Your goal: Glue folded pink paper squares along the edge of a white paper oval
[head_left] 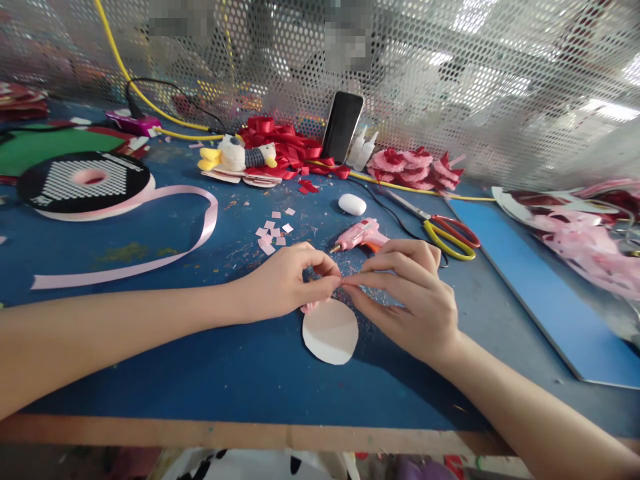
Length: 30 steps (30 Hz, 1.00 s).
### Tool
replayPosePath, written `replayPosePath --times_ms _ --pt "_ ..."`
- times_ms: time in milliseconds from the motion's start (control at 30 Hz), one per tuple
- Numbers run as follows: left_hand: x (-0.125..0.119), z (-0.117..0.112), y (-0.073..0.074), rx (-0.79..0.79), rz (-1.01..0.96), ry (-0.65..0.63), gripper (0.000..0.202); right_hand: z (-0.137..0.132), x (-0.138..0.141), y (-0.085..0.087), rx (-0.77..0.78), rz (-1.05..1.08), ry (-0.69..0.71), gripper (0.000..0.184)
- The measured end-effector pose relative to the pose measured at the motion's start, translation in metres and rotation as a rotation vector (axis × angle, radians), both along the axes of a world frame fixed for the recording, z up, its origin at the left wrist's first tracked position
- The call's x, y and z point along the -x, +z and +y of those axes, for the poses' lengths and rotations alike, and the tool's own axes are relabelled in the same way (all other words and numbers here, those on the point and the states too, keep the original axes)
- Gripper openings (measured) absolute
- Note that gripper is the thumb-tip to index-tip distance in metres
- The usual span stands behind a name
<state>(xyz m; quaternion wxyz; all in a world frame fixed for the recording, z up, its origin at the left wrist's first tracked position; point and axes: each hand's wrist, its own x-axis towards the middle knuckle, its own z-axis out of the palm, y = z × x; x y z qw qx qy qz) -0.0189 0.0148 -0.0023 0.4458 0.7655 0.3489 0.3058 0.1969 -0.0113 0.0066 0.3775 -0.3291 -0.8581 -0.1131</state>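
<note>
My left hand (300, 279) and my right hand (413, 297) meet at their fingertips above a white paper disc (331, 333). Both are closed in a pinch. Whatever sits between the fingertips is too small to name. A small folded pink piece (310, 307) rests at the disc's upper left edge, partly hidden by my left hand. Several small pale pink ribbon squares (273, 232) lie scattered beyond my left hand. Just past my right hand is a pink glue gun (361, 233), its nozzle pointing left.
On the left, a ribbon spool (55, 177) trails a pink ribbon (200, 240). Scissors (450, 233), a white oval case (352, 204) and a phone (343, 127) stand or lie farther back. Red ribbon (280, 143) is heaped before the mesh screen (280, 60). A blue board (545, 287) lies right.
</note>
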Motion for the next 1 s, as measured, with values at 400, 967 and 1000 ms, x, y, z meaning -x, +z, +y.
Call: replayPosePath --times_ms 400,967,1000 --pt "0.001 0.0 -0.003 0.142 -0.077 0.006 0.021 -0.001 0.001 -0.001 0.05 -0.025 -0.015 0.011" --pt "0.001 0.004 -0.004 0.158 -0.084 0.045 0.016 0.013 -0.013 0.006 0.222 0.147 0.055 0.013" --pt "0.0 0.004 -0.004 0.155 -0.086 0.055 0.015 0.014 -0.014 0.005 0.228 0.165 0.053 0.012"
